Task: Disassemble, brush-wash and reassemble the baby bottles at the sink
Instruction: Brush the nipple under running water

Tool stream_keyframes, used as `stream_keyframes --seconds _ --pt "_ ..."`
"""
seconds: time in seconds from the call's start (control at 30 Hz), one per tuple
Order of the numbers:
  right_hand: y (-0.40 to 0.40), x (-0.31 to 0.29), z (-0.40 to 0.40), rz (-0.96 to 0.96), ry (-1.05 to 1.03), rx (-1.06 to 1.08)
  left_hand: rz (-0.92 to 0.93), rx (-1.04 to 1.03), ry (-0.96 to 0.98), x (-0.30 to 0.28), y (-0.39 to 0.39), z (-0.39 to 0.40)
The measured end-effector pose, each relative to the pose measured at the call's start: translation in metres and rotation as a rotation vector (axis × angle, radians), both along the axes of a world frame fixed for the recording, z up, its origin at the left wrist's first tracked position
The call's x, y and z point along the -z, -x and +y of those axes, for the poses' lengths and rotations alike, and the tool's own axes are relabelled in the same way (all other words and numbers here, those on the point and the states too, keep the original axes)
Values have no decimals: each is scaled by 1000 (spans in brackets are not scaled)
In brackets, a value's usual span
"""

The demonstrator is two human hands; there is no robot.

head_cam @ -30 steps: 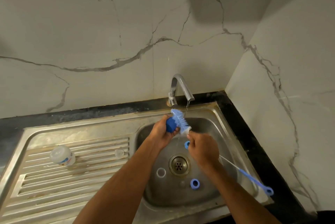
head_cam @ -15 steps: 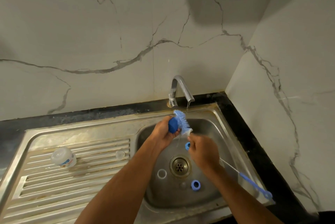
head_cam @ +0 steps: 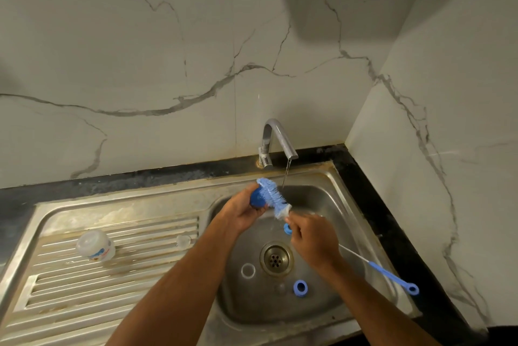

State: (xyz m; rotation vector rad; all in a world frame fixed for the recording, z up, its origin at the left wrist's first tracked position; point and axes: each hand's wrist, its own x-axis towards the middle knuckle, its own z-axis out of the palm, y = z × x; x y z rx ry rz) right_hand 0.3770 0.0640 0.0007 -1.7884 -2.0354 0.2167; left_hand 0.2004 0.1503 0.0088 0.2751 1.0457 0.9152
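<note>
Scrubbing is going on under the curved chrome tap [head_cam: 276,139], which is running a thin stream.

The left hand [head_cam: 243,212] is curling its fingers round a small dark-blue plastic bottle part [head_cam: 257,199] while the right hand [head_cam: 311,236], fingers pinching together on the wire stem, is working the long blue bristle bottle brush [head_cam: 273,197] against it. Two blue screw rings [head_cam: 300,287] and a clear ring [head_cam: 248,271] are waiting in the steel sink basin [head_cam: 314,315]; a clear bottle body [head_cam: 95,246] is lying on the ridged drainboard [head_cam: 70,295]. Disassembly looks finished, washing partway, reassembly not begun.
</note>
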Motion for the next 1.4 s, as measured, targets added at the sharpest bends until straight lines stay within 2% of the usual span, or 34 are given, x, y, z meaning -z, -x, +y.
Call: stream_keyframes --seconds 0.17,0.3,0.4,0.53,0.63,0.73,0.87,0.97,1.07,1.2,1.4 --pt "-2 1 5 37 39 81 -80 -18 0 -2 -8 -3" --pt "9 0 -4 -20 9 -31 -81 -84 26 -6 -15 0" --pt "-1 2 2 29 55 90 -46 -73 29 -4 -17 -1" --pt "4 2 1 -46 27 -11 -19 -97 4 3 -18 1" --pt "0 4 3 -27 81 93 19 -53 4 4 -20 -1" --pt "0 9 1 -76 72 -8 25 -64 -19 7 -17 -2" --pt "-2 9 4 -69 85 41 7 -49 -16 6 -17 -3" --pt "-4 7 5 -87 75 0 -43 -44 -24 2 -10 -4" --pt "-10 5 6 -57 64 64 -71 -25 -12 1 -6 -2" --pt "0 5 0 -27 6 -24 -28 0 -46 1 -2 -2" --pt "7 6 -2 41 -27 5 -60 -19 -1 5 2 -6"
